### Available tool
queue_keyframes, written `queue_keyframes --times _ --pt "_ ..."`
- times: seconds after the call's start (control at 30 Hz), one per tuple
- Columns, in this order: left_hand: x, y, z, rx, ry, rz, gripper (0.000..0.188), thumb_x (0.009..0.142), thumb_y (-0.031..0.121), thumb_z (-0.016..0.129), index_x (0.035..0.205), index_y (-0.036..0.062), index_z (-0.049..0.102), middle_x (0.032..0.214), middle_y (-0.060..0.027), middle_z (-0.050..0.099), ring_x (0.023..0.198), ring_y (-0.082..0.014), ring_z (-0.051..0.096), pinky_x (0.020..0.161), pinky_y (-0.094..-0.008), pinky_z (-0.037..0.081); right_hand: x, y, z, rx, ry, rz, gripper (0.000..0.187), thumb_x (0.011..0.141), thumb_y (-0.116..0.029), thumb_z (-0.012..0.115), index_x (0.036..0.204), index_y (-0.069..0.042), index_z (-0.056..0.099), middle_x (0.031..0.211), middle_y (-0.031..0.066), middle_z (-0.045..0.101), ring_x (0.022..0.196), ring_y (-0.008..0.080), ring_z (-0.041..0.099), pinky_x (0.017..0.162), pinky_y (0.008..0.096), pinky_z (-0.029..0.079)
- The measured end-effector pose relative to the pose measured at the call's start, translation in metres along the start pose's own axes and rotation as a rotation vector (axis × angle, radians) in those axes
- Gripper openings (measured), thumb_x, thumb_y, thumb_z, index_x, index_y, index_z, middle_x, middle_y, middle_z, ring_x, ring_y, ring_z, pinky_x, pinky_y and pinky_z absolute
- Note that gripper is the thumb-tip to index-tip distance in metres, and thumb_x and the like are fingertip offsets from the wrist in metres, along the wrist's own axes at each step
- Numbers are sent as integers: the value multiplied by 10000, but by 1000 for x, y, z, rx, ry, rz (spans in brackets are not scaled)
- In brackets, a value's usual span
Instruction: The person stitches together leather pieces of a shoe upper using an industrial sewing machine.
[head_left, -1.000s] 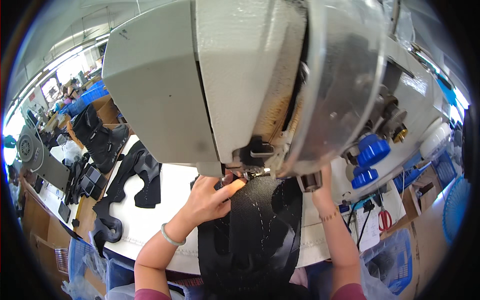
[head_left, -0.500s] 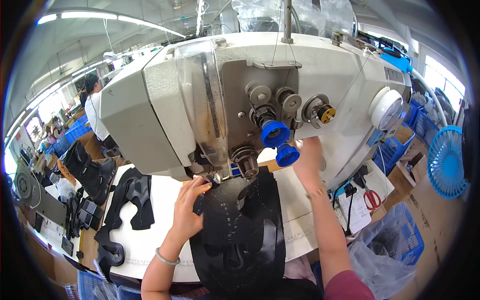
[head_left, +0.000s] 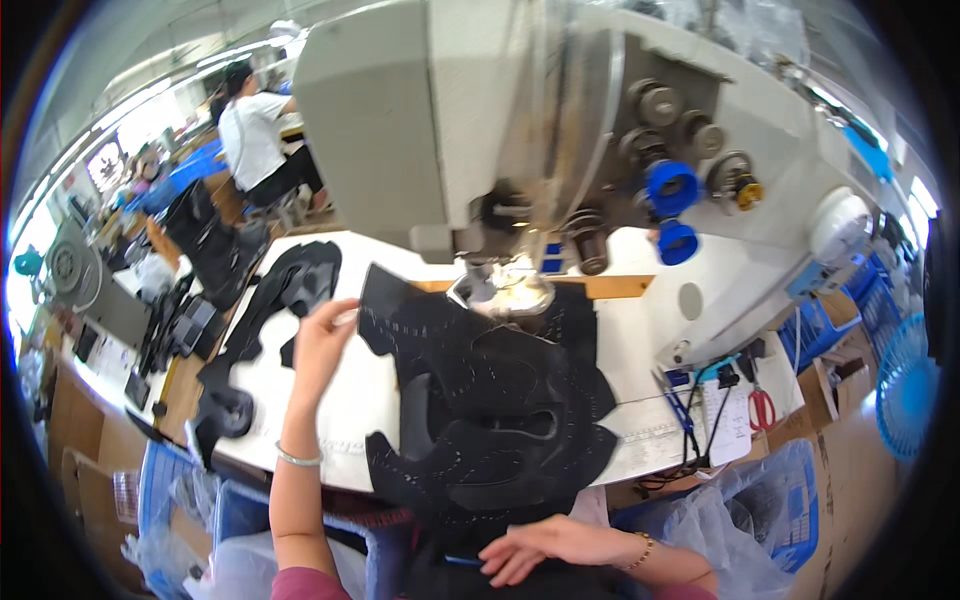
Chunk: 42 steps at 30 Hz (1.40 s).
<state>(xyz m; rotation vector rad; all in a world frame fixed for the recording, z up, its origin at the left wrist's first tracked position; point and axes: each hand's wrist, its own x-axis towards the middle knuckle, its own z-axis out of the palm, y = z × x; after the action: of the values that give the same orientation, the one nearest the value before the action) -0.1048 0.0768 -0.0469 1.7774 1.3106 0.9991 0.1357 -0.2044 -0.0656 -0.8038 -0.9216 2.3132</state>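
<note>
The left hand (head_left: 322, 338) is at the left edge of the black sewn workpiece (head_left: 485, 375), with its fingertips against the edge; whether they pinch the material cannot be told. A pale bangle (head_left: 298, 458) encircles the left wrist. The right hand (head_left: 565, 543) is open, fingers extended and slightly spread, near the lower end of the workpiece. A beaded bracelet (head_left: 643, 550) encircles the right wrist. A thin blue object (head_left: 463, 560) is just beside the right fingertips; contact cannot be determined.

The workpiece lies spread on the white worktable (head_left: 340, 410), its upper portion under the lit needle area of the sewing machine (head_left: 365, 130). Two blue knobs (head_left: 671, 187) project from the machine front.

To the left, a second black piece (head_left: 305, 275) lies on the table, with a black boot (head_left: 207, 245) beyond it. To the right are a paper sheet (head_left: 727, 420) and red-handled scissors (head_left: 761, 408). Below them, a blue crate (head_left: 803, 510) contains clear plastic. A blue fan (head_left: 912, 385) is at the far right. A person in a white shirt (head_left: 253, 140) sits in the left background.
</note>
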Motion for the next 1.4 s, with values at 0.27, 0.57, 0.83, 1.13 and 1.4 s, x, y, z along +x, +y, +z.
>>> queue_keyframes --times 0.27,0.57,0.83,1.13,1.4 --pt "-38 -146 -181 939 421 -551 453 729 402 712 842 -34 670 895 -248 644 889 -375 624 759 -448 481 28 -81 1 -1964 1092 -767 555 791 -336 680 1214 -21 511 1170 195 532 1114 333 502 937 451 392" --pt "-38 -159 -187 970 472 -318 298 800 270 593 829 -16 673 891 -233 640 873 -380 613 790 -443 472 63 -104 -33 -1840 768 -543 770 682 -354 768 1254 27 419 989 136 484 930 291 457 850 398 382" --pt "-51 -105 -249 -467 669 239 352 975 350 400 979 16 509 781 -86 539 804 -254 620 685 -294 517 57 -129 -38 -1146 698 -589 268 789 -176 716 917 7 567 808 88 592 709 157 587 641 260 470" --pt "-122 85 19 -304 -273 -32 165 938 189 540 934 61 437 575 10 492 444 -46 477 397 -173 411 51 -139 -50 -943 704 -687 286 806 -183 693 993 23 625 841 54 663 767 70 577 693 226 467" --pt "-111 72 78 -92 -257 -24 191 906 194 601 879 33 501 685 -54 612 525 -119 557 422 -243 397 42 -135 -44 -959 679 -738 271 830 -195 672 968 35 631 856 100 665 775 111 613 709 249 480"
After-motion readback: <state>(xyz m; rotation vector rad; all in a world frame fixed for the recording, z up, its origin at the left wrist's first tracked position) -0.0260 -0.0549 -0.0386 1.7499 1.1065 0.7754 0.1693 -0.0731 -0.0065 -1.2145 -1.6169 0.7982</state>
